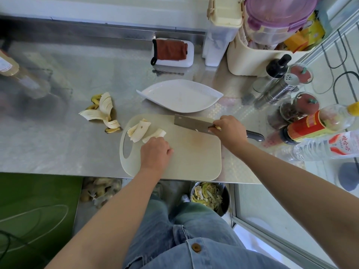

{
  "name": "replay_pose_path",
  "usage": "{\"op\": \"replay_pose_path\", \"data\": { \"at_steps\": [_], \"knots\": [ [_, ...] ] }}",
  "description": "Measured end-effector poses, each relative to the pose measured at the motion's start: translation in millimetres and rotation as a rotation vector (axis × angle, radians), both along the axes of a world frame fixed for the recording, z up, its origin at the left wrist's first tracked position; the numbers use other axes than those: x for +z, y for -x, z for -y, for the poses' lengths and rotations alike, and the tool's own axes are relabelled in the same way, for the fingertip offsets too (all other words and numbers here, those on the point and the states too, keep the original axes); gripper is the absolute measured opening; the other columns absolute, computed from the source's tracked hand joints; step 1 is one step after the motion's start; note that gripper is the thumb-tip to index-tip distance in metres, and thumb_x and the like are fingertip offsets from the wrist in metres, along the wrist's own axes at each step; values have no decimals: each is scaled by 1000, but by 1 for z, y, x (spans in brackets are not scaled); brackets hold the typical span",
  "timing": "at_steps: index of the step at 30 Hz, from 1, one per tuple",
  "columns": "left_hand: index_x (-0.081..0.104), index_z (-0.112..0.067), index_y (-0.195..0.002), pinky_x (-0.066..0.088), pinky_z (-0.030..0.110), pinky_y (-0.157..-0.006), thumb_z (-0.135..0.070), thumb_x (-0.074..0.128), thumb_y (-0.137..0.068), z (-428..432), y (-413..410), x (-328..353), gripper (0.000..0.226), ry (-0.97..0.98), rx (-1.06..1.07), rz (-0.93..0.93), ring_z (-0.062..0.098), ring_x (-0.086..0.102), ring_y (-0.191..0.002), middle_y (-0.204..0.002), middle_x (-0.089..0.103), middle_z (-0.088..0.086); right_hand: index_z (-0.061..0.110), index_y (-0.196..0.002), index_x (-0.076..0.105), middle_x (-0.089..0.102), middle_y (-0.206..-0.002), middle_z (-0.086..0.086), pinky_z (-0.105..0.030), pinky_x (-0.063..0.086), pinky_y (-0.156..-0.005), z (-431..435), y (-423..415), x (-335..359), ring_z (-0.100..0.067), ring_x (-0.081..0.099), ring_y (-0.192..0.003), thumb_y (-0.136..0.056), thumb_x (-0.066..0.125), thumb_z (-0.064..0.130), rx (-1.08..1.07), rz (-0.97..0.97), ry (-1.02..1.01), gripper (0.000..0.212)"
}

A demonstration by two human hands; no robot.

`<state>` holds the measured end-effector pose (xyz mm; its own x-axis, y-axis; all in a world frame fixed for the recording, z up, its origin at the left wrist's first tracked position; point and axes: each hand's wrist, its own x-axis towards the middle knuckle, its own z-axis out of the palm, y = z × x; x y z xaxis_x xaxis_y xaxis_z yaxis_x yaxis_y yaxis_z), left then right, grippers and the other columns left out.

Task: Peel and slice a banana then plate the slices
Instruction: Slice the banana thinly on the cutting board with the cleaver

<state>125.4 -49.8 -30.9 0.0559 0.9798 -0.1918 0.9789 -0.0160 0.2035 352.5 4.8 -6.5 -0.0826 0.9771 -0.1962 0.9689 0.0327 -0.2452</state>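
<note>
On the pale cutting board (pixel 194 158), your left hand (pixel 154 153) is curled over the near end of the uncut banana piece (pixel 155 134), its fingers (pixel 169 151) tucked in and pressing down on the fruit rather than lifting it, while the slices (pixel 138 131) already cut lie heaped toward the board's handle-hole end. Your right hand (pixel 229 131) is closed around the cleaver (pixel 191 124) where blade meets handle, the blade resting flat-on over the board's far edge, well apart from the fruit. The remaining piece runs its long axis slanting from your left knuckles toward the board's far side, so the blade must cross leftward over the board's bare middle to meet it (the left hand is plainly the nearer of the two). The white leaf-shaped plate (pixel 180 97) sits just beyond the board's far edge, with no slices on it yet; the peel (pixel 102 111) lies on the table (pixel 58 142), off the board's handle end.
</note>
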Motion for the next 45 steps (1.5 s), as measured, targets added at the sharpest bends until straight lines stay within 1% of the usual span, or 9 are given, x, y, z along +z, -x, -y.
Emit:
{"op": "replay_pose_path", "data": {
  "at_steps": [4,7,13,20,23,28,35,41,45],
  "knots": [
    [72,-15,-82,36,27,-60,-34,56,-94,-1,2,-1,27,29,-14,-6,14,42,-77,-81,58,-1,17,-100,71,55,-88,-3,-30,32,-61,4,1,-2,-23,51,-94,-92,57,35,88,-2,43,24],
    [71,-13,-85,44,31,-64,-34,55,-93,-2,4,0,28,45,-33,42,16,47,-80,-84,58,0,16,-98,71,52,-84,-4,-30,32,-60,3,3,-3,-25,52,-88,-92,57,33,-56,-27,18,23],
    [61,-12,-102,50,32,-62,-34,64,-89,2,27,2,25,-162,24,137,22,53,-91,-103,55,6,12,-94,69,55,-83,-5,-32,40,-59,11,10,-6,-21,50,-76,-92,55,34,26,-95,51,26],
    [53,-11,-123,46,34,-87,-33,57,-92,-13,27,-3,38,-104,-8,16,25,46,-115,-123,55,9,11,-86,68,51,-74,-3,-29,28,-53,17,16,-5,-21,48,-69,-92,56,30,-58,-197,32,23],
    [54,-11,-122,42,34,-92,-27,55,-94,-19,21,-6,32,-78,4,-30,25,48,-112,-121,56,9,12,-91,70,52,-75,-1,-29,31,-57,24,17,-6,-20,49,-71,-91,57,30,-35,-221,59,22],
    [62,-11,-112,44,36,-85,-14,63,-88,-24,19,-3,25,-65,-58,14,26,54,-99,-108,62,9,14,-91,69,51,-76,1,-29,33,-59,32,21,-5,-20,51,-72,-91,56,32,26,-214,85,22],
    [63,-12,-100,41,32,-71,-18,70,-80,-9,-13,-1,22,-82,-127,136,25,55,-90,-96,63,7,10,-78,62,49,-71,-1,-29,32,-57,45,28,-4,-20,47,-66,-92,55,29,91,-176,100,24],
    [65,-15,-97,43,34,-69,-20,73,-79,7,-16,-7,20,-84,-150,184,24,56,-87,-94,62,4,10,-75,57,49,-71,-2,-33,39,-57,67,31,-8,-19,46,-64,-92,54,27,127,-193,113,24],
    [67,-15,-85,46,35,-62,-19,83,-66,15,-14,-11,24,-122,-162,225,26,57,-72,-80,63,4,13,-73,49,46,-70,-1,-32,37,-57,76,34,-9,-19,45,-63,-93,52,25,118,-217,111,23]
  ]
}}
